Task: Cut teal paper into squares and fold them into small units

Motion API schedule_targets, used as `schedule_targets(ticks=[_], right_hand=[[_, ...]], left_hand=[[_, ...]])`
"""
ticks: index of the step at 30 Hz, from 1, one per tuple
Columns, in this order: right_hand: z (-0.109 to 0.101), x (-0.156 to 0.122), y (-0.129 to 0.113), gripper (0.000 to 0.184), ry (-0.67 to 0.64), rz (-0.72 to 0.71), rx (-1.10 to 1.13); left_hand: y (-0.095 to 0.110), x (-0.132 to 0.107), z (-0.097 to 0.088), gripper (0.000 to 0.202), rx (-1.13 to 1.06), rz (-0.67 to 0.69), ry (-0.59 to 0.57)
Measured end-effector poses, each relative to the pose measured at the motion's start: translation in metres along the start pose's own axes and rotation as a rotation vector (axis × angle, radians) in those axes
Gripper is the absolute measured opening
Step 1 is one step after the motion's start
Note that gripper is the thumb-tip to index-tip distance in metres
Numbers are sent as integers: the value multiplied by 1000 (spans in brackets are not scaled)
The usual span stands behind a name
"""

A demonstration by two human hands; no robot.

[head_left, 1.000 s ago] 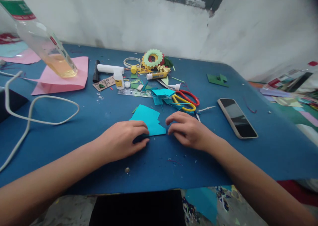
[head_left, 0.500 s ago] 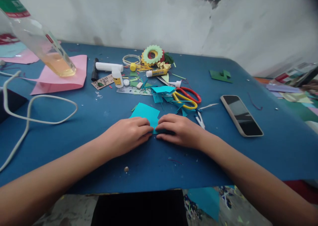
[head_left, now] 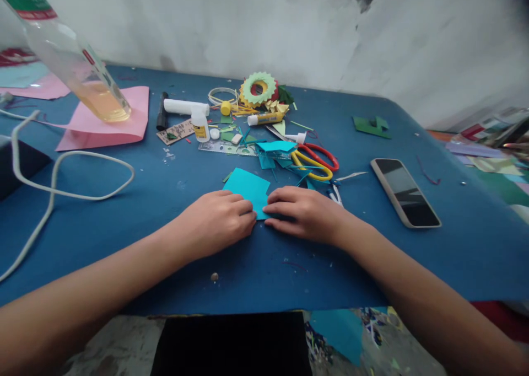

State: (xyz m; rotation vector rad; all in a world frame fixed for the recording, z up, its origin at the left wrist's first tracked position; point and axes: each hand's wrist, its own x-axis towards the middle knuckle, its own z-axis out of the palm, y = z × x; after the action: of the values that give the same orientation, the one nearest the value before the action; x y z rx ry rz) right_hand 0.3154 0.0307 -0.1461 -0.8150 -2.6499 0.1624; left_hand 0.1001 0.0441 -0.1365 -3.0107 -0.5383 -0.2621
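A small turquoise sheet of paper [head_left: 248,183] lies on the blue tabletop in front of me, its near part between my hands. My left hand [head_left: 221,220] covers its lower left side, fingers curled together at the near edge. From the right, my right hand [head_left: 309,213] grips the paper's lower right edge with bent fingers; the thumb sits low, near the table. Just beyond the paper are turquoise offcuts [head_left: 275,147] and scissors [head_left: 316,164] with red and yellow handles. The undersides of both hands are hidden.
A phone [head_left: 407,193] lies to the right. Behind the paper are a clear ruler [head_left: 227,149], a small glue bottle [head_left: 200,127], a glue stick [head_left: 264,118] and paper rings [head_left: 259,89]. A tall bottle [head_left: 95,89] stands on pink paper at left, near a white cable [head_left: 88,198].
The whole view has shifted slightly, so things appear a little further right and higher. My left fingers have curled in more; both hands stay at the turquoise paper.
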Motion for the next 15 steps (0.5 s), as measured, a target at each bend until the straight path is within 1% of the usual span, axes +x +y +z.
schedule_targets(ticks=[2,5,7,11,15], right_hand=[[0,1,-1,22,-6,-7,-4],[1,2,-2,22,7,-8,9],[2,3,-2,22,25,20,53],[1,5,-2,17,21,149,209],[-1,7,-3,13,1,303,345]], left_hand=[[0,0,-1,28,-4,2,5],[-1,-1,-1,26,-48,-43,4],[-2,-1,0,25,-103,-76,9],[-5,-1,4,23,-240,-118,47],[-7,2,6,17,-410,-225,71]])
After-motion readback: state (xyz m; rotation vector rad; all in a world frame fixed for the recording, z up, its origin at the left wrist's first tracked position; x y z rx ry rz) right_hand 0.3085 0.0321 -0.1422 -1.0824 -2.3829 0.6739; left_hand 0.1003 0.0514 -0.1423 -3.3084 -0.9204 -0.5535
